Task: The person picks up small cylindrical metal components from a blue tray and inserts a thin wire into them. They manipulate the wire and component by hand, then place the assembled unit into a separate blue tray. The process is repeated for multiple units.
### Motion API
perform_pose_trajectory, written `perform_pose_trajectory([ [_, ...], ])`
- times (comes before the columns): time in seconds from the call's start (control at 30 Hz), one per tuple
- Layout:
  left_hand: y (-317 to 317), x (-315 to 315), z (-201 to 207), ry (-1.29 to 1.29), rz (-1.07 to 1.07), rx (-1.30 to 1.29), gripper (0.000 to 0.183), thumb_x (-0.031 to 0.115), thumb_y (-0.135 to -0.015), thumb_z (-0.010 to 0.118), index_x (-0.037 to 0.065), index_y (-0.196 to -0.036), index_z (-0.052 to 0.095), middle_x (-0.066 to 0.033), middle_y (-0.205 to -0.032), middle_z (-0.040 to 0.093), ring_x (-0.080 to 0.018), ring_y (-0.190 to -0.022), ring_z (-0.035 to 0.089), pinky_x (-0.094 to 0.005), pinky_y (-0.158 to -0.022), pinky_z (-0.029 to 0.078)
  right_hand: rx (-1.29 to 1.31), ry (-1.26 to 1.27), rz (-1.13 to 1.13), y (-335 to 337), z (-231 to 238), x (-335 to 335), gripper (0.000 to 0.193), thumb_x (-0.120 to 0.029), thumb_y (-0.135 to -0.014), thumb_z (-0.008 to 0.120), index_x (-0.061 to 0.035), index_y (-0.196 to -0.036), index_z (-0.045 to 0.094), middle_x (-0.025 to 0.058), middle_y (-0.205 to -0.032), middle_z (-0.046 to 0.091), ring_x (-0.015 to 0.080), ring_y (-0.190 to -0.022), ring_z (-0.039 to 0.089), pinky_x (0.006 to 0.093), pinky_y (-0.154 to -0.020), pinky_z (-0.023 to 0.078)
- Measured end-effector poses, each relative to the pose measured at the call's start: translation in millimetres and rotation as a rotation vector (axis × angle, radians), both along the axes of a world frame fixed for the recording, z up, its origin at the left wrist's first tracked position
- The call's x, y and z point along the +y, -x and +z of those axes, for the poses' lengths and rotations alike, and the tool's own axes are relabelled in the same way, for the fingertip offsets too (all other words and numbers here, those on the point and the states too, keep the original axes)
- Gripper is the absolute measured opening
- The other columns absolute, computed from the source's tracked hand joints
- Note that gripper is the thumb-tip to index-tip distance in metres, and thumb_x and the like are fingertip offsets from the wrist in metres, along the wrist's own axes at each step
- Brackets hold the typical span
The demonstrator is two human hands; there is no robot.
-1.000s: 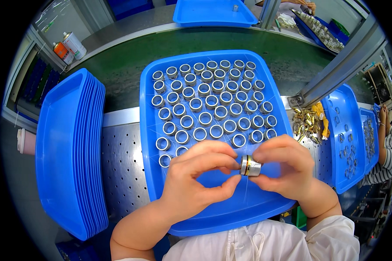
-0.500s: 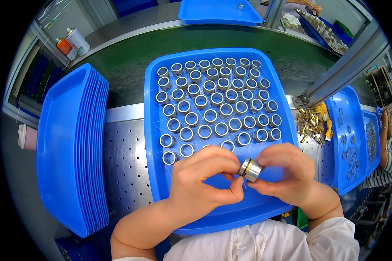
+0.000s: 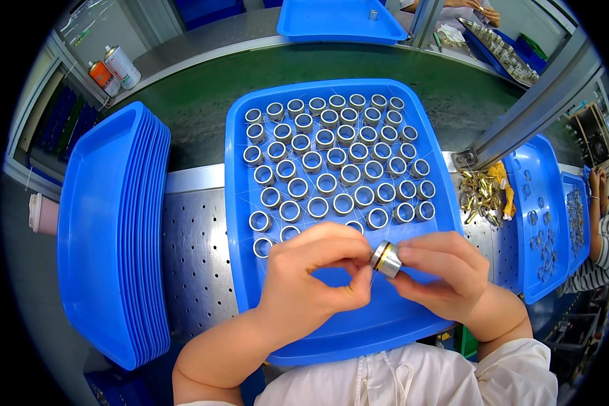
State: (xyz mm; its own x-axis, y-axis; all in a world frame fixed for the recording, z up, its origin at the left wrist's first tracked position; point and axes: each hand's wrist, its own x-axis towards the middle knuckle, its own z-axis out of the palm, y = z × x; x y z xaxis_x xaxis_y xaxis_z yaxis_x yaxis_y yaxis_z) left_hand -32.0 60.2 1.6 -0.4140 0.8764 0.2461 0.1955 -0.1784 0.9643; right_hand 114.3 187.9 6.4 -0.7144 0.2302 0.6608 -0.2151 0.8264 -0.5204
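Observation:
My right hand (image 3: 446, 271) grips a short silver metal cylinder (image 3: 390, 260) between thumb and fingers, tilted above the near part of the blue tray (image 3: 338, 342). A dark, yellow and red band circles the cylinder near its left end. Against that end, my left hand (image 3: 311, 271) is pinched closed, thumb against fingers. A fine pale strand shows just below the pinch, but what the fingertips hold is too small to make out. Rows of open-topped metal rings (image 3: 327, 183) stand upright in the tray beyond my hands, with thin strands among them. My left hand hides some of the nearest rings.
Nested blue trays (image 3: 108, 237) stand at the left by a pink cup (image 3: 43, 214). Brass-coloured pieces (image 3: 480, 196) lie right of the tray, near a metal post (image 3: 528, 101). Farther right, another blue tray (image 3: 531, 271) holds small rings. Two people work nearby.
The cylinder has turned a little in my right hand, whose fingers have shifted along it. My left fingertips have drawn slightly left and pinch tighter. The tray sits slightly lower in the picture.

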Motion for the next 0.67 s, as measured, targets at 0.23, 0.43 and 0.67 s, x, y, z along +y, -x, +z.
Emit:
perform_pose_trajectory([
  [0.23, 0.9, 1.5, -1.7, -0.004, -0.007, -0.026, 0.019, -0.009, -0.064, 0.067, -0.003, -0.082, 0.064, -0.0099, -0.087, 0.061, -0.0131, -0.071, 0.063, -0.0222, -0.064, 0.054, -0.023, -0.051, 0.02, -0.9, 0.7, 1.8, 0.039, 0.003, -0.063, 0.075, -0.0042, -0.1, 0.065, 0.0106, -0.093, 0.062, 0.02, -0.072, 0.063, 0.0266, -0.059, 0.053],
  [0.43, -2.3, 1.9, -0.6, -0.055, 0.083, 0.209, 0.02, -0.006, -0.057, 0.069, 0.001, -0.074, 0.063, -0.0082, -0.079, 0.061, -0.0137, -0.067, 0.062, -0.0223, -0.058, 0.051, -0.035, 0.009, 0.042, 0.0, 3.9, -1.6, 0.037, 0.002, -0.063, 0.075, -0.0035, -0.098, 0.066, 0.0114, -0.092, 0.061, 0.0207, -0.072, 0.064, 0.027, -0.061, 0.053],
  [0.67, -6.0, -0.2, 3.0, -0.05, 0.116, 0.331, 0.021, -0.005, -0.053, 0.07, 0.003, -0.071, 0.063, -0.0081, -0.077, 0.062, -0.0155, -0.067, 0.062, -0.0222, -0.059, 0.049, -0.005, -0.024, 0.061, -0.8, 0.4, -2.9, 0.036, 0.002, -0.064, 0.076, -0.0039, -0.098, 0.066, 0.0119, -0.092, 0.062, 0.0225, -0.073, 0.064, 0.0272, -0.06, 0.053],
])
